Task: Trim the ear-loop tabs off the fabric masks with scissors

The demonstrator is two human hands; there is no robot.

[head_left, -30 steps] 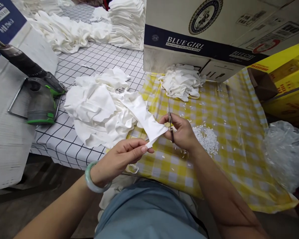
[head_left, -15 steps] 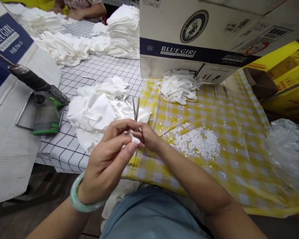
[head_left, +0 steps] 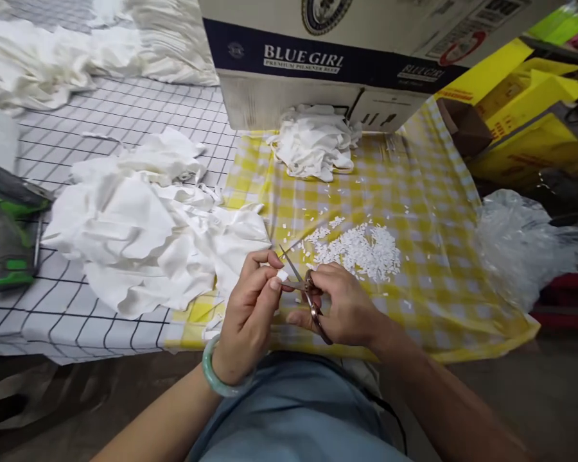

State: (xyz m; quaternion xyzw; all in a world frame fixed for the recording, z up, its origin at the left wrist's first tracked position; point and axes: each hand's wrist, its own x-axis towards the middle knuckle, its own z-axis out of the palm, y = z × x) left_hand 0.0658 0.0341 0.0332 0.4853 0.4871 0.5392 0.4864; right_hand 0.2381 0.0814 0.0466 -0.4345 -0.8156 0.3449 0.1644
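Pinching a white scrap (head_left: 282, 275) in the left hand (head_left: 251, 311); gripping opened metal scissors (head_left: 307, 287) in the right hand (head_left: 347, 307), above wrinkled, yellow-checked sheeting (head_left: 443, 256). Farther, strewn with tiny white chips (head_left: 376, 253); beyond, heaped with limp cloth (head_left: 315, 141) before a printed carton (head_left: 250, 96).

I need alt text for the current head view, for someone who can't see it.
A person's right hand holds open scissors by a small white piece pinched in the left hand, over a yellow checked cloth. Small white bits lie scattered beyond the right hand; white fabric is heaped to the left.
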